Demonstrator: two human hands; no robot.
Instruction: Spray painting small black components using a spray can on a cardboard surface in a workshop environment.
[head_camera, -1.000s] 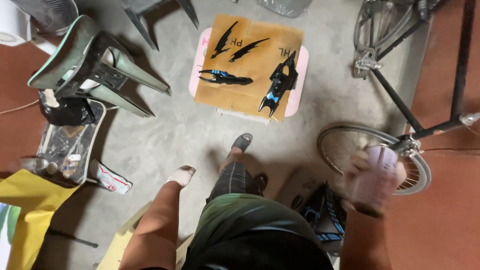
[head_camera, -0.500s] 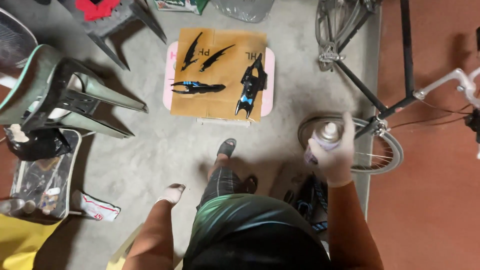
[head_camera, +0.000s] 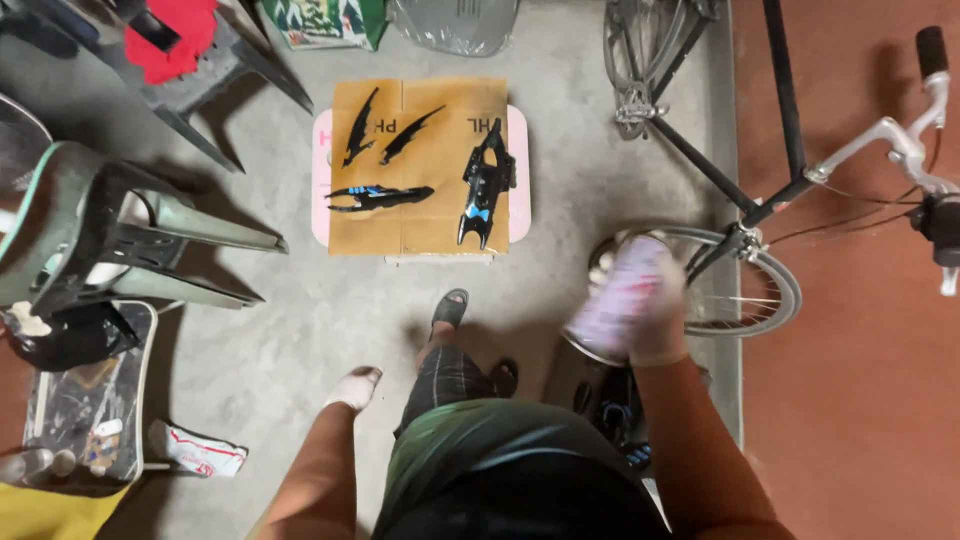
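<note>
Since half a second earlier your right hand (head_camera: 655, 325) had dropped lower, fingers wrapped around the blurred pale spray can (head_camera: 625, 300) beside the bicycle wheel (head_camera: 760, 290). Your gloved left hand (head_camera: 355, 388) hung loosely curled, empty. Four black parts lay on the cardboard (head_camera: 420, 225).

The right hand (head_camera: 640, 315) and the spray can (head_camera: 625, 290) it grips are smeared by motion blur, so the can's print and cap cannot be made out. The left hand (head_camera: 353, 388) is closed, but whether it holds anything is too small to tell. The cardboard sheet (head_camera: 418, 230) hides most of the pink stool (head_camera: 520, 180) beneath it. The bicycle (head_camera: 780, 190) is cut off by the top and right edges, its front wheel (head_camera: 760, 300) partly behind the right hand. The grey chair (head_camera: 120, 240) runs off the left edge. The dark bag (head_camera: 610, 410) by the feet is mostly hidden behind the body and arm.
</note>
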